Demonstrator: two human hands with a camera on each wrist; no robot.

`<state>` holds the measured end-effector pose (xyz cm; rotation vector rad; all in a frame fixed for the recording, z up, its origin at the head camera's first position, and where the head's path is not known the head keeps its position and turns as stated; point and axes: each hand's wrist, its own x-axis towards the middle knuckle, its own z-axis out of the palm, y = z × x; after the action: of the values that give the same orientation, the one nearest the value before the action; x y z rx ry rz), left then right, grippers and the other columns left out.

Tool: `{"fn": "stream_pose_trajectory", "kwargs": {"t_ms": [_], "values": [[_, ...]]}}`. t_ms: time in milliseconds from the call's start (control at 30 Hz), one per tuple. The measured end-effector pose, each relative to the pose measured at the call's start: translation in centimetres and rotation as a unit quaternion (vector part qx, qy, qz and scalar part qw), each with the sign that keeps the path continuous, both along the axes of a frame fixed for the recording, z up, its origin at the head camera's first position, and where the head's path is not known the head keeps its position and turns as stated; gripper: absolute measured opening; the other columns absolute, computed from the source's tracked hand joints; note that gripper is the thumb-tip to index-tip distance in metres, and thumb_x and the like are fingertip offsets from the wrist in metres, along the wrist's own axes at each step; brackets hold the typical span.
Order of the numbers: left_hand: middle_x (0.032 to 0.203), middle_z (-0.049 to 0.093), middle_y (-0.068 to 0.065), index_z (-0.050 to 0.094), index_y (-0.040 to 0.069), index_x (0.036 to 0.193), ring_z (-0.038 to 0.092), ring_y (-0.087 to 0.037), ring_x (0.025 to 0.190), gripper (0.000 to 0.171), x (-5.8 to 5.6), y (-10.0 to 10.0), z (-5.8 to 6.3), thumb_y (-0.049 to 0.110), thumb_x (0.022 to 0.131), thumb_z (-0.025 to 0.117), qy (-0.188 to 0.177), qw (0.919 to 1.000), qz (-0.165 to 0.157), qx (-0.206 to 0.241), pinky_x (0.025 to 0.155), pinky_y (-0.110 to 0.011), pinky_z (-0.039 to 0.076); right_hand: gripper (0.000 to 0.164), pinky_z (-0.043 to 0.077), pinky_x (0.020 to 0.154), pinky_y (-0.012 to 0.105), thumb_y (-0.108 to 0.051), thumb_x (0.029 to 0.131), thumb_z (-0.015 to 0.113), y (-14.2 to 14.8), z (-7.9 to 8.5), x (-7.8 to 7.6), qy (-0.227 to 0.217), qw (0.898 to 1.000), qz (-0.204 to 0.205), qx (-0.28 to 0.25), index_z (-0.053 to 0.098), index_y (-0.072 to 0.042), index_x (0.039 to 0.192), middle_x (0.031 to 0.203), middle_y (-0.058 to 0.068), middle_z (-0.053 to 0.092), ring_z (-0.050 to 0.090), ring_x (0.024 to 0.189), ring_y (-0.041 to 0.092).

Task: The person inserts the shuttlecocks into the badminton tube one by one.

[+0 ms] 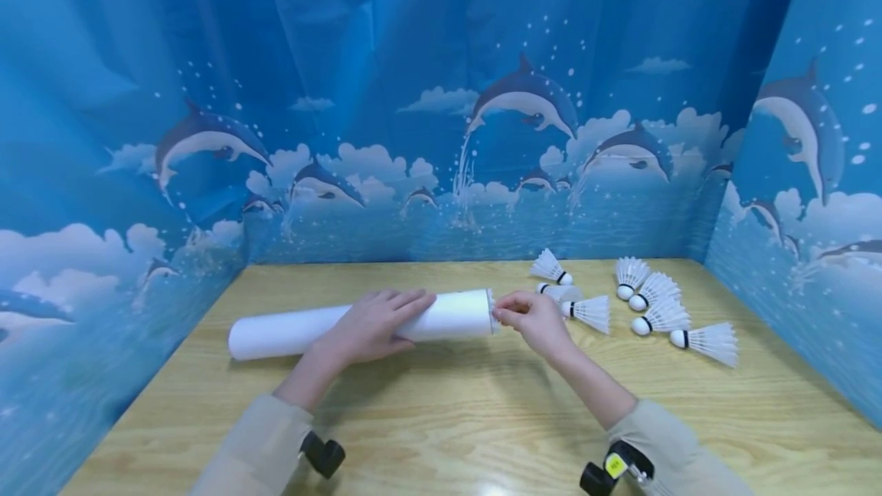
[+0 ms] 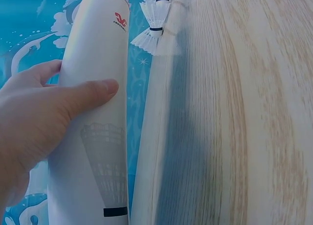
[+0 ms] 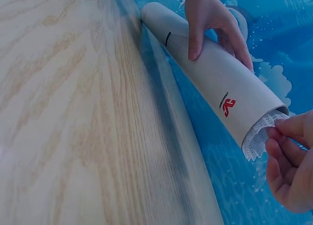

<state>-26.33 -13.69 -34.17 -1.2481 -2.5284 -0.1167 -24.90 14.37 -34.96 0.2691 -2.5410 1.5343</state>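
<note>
A long white cardboard shuttlecock tube (image 1: 458,314) lies on its side on the table, its right end uncapped. Across its middle my left hand (image 1: 375,325) grips it, the thumb on the near side and the fingers over the top. At the open end, my right hand (image 1: 540,321) pinches the rim of a white shuttlecock (image 3: 258,137) with thumb and fingertips. Only the jagged skirt edge sticks out of the tube; the rest is hidden inside. A red logo and a printed shuttlecock (image 2: 106,161) mark the tube's side in the left wrist view.
Close beyond my right hand lie three white shuttlecocks (image 1: 591,312). Several more shuttlecocks (image 1: 660,317) lie farther right on the wooden table (image 1: 441,419). Blue dolphin-printed sheets (image 1: 386,197) hang along the back and both sides.
</note>
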Motion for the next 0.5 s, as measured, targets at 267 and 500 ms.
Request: {"fn": "stream_pose_trajectory", "kwargs": {"t_ms": [267, 500], "values": [[0.138, 0.046, -0.008, 0.037, 0.014, 0.143, 0.05, -0.03, 0.116, 0.081, 0.1, 0.01, 0.17, 0.029, 0.074, 0.077, 0.0, 1.0, -0.002, 0.003, 0.096, -0.049, 0.042, 0.011, 0.05, 0.064, 0.028, -0.005, 0.083, 0.067, -0.29, 0.31, 0.15, -0.009, 1.0, 0.014, -0.002, 0.072, 0.0, 0.091, 0.089, 0.009, 0.07, 0.06, 0.074, 0.015], [0.137, 0.047, -0.008, 0.037, 0.015, 0.143, 0.051, -0.03, 0.115, 0.081, 0.18, 0.0, 0.17, 0.029, 0.074, 0.078, 0.002, 1.0, -0.001, 0.007, 0.095, -0.049, 0.042, 0.013, 0.051, 0.064, 0.03, -0.004, 0.083, 0.066, -0.38, 0.31, 0.14, -0.021, 0.999, 0.027, 0.004, 0.072, 0.001, 0.094, 0.087, 0.009, 0.07, 0.059, 0.074, 0.014]]}}
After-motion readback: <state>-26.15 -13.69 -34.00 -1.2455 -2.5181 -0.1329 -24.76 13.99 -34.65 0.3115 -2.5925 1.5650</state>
